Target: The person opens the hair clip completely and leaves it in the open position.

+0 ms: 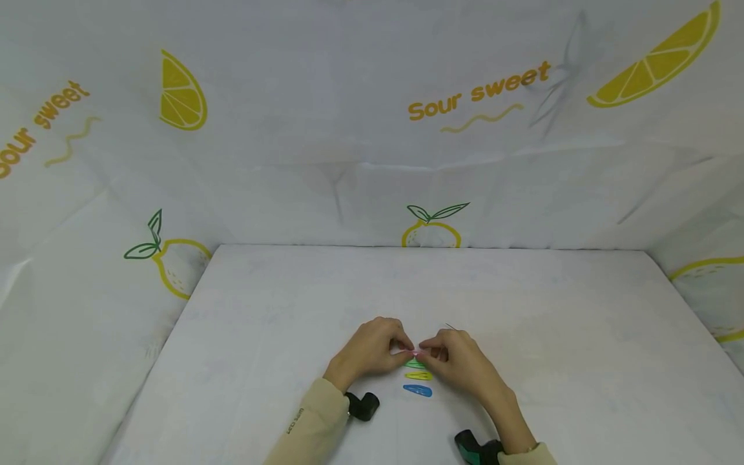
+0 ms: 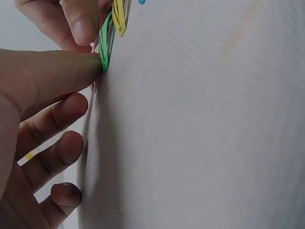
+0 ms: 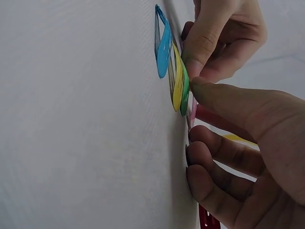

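Note:
Between both hands, just above a green hair clip (image 1: 415, 364), lies a pink clip (image 3: 193, 110), mostly covered by fingers. The left hand (image 1: 373, 347) pinches its left end with thumb and forefinger. On the other end are the thumb and forefinger of the right hand (image 1: 460, 363). A yellow clip (image 1: 418, 376) and a blue clip (image 1: 418, 390) lie in a column below the green one. In the left wrist view, the left thumb touches or nearly touches the green clip (image 2: 104, 50).
A dark red clip (image 3: 208, 218) shows beyond the right fingers in the right wrist view. The white table (image 1: 279, 310) meets a lemon-print cloth (image 1: 302, 129) at its back edge. Black devices (image 1: 363, 407) are strapped at both wrists.

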Available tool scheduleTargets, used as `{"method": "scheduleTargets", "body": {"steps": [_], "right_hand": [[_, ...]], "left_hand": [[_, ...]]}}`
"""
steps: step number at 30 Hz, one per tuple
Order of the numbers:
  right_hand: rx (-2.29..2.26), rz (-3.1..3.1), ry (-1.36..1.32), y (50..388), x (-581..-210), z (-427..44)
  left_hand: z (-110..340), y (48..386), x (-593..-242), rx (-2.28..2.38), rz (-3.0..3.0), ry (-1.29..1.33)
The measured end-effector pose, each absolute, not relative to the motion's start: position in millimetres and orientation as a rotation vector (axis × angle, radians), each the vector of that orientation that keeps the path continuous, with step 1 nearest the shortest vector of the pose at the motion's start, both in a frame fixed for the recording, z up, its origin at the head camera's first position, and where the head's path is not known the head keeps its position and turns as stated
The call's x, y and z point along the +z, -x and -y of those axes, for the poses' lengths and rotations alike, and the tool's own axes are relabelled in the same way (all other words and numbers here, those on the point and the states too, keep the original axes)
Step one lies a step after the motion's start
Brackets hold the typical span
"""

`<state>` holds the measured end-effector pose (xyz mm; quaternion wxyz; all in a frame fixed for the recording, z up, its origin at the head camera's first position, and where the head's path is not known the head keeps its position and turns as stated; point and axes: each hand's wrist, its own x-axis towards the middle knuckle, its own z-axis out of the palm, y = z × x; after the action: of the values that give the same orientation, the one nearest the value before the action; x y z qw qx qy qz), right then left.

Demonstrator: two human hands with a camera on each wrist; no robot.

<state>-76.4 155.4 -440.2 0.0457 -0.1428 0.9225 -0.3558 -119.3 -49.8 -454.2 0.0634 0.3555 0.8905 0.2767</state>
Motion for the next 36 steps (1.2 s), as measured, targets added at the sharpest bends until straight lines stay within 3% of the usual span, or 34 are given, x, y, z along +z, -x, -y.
{"method": "scheduleTargets", "body": {"steps": [36], "right_hand": [[-1.032, -2.85, 0.423, 75.9, -440.0, -150.8]], "left_hand": [[49.1, 116.3, -450.8, 0.85, -2.68, -1.037]]}}
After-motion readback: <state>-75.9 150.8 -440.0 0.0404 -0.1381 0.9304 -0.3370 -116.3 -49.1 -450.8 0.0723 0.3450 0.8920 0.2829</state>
